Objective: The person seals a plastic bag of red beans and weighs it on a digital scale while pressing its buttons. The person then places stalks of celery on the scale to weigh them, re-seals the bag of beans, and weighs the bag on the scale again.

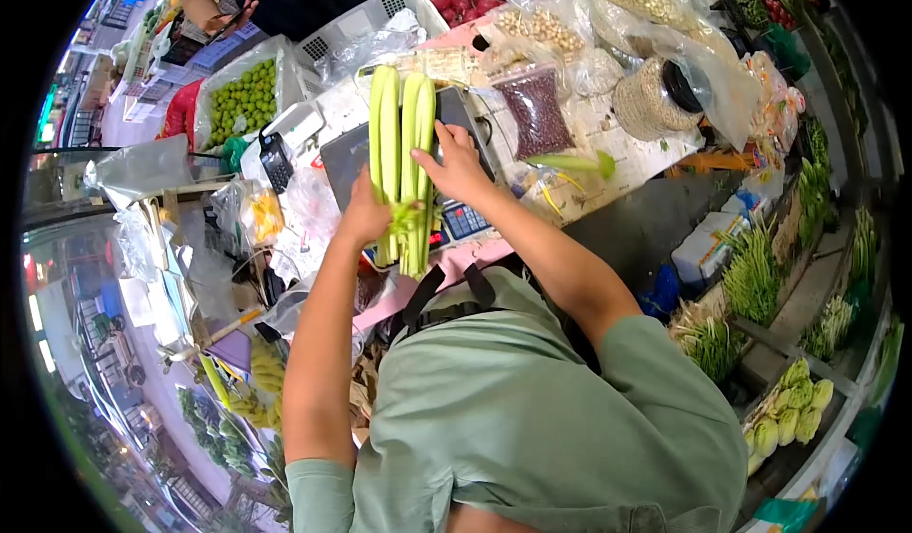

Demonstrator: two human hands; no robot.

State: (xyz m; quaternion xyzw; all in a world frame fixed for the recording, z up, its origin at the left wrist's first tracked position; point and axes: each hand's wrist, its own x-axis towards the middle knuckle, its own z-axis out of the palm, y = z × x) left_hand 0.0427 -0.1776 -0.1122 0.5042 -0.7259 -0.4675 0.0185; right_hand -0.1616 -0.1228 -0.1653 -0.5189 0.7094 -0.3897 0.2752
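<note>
Two bundles of long, pale green celery stalks [385, 134] lie side by side over the dark platform of a weighing scale [344, 164], their leafy ends towards me. My left hand [366, 212] is closed around the left side of the stalks near the leafy end. Higher up on the right, my right hand [458, 162] grips the right-hand stalks, its thumb across them. The scale's keypad [465, 220] shows just below my right wrist. Celery and hands hide part of the platform.
Right of the scale are a bag of small dark red beans [535, 110], a loose green stalk [575, 162] and a black-lidded jar [655, 101]. A card terminal [275, 161] and crate of green fruit [245, 101] stand left. Another person's hand [233, 22] shows at the top left.
</note>
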